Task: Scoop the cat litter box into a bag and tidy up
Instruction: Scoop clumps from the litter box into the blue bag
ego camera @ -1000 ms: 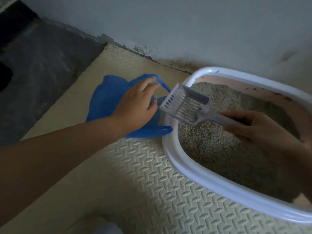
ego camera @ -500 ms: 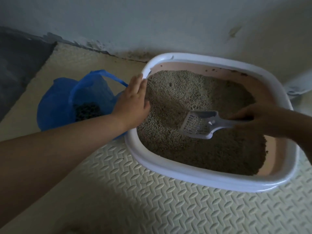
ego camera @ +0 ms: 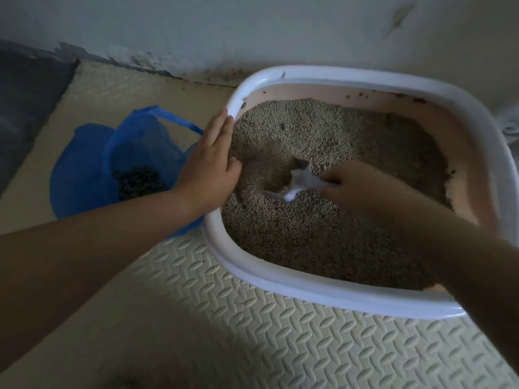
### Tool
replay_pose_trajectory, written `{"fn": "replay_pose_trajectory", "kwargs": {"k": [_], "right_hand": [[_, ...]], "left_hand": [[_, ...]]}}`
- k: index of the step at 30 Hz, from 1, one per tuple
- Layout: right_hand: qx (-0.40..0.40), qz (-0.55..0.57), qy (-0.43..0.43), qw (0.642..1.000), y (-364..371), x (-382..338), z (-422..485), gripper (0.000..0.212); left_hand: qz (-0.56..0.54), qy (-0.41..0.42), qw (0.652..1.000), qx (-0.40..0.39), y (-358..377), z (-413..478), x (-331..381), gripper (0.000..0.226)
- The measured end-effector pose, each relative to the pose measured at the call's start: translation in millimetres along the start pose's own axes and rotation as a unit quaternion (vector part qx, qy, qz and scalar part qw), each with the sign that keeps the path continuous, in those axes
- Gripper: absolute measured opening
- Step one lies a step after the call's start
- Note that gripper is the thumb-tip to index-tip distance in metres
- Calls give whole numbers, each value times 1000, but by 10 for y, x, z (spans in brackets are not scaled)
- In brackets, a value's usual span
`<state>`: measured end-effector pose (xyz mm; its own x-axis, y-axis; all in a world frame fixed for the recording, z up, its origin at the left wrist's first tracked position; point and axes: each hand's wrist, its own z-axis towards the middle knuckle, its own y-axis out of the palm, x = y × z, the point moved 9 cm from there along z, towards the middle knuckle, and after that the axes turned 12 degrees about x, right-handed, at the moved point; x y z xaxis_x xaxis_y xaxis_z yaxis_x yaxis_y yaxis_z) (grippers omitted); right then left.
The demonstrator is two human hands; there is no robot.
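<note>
White-rimmed litter box (ego camera: pixel 323 293) holds tan granules (ego camera: pixel 323 242); pale scoop (ego camera: pixel 299 181) half-buried.

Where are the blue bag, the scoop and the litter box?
blue bag (ego camera: pixel 81 169), head view, its left side.
scoop (ego camera: pixel 302 179), head view, its blurred pale body.
litter box (ego camera: pixel 309 291), head view, its white front rim.

Cannot make out the scoop (ego camera: pixel 299 182) clearly: motion-blurred, head sunk in the litter (ego camera: pixel 323 234), handle gripped inside the right hand (ego camera: pixel 356 183). Cannot see the litter box (ego camera: pixel 309 293) rim beneath the left hand (ego camera: pixel 210 167). Too dim to identify the dark clumps (ego camera: pixel 139 182) inside the blue bag (ego camera: pixel 84 164). Loses both forearms at the view's edges.
</note>
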<state>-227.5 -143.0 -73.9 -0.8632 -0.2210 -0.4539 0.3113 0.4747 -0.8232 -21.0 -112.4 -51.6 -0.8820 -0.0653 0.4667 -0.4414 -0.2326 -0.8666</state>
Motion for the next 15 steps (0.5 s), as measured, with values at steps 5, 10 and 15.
{"fn": "replay_pose_trajectory", "kwargs": {"k": [5,10,15], "right_hand": [[82,-79,-3,994,498,-147,237,23],[114,-95,6,989,471,75,377,28],[143,-58,-30,988,360,56,253,25]], "left_hand": [[-4,1,1000,-1,8,-7,-1,63],[5,6,1000,-2,16,7,-6,62],[8,12,1000,-6,29,4,-8,62]]}}
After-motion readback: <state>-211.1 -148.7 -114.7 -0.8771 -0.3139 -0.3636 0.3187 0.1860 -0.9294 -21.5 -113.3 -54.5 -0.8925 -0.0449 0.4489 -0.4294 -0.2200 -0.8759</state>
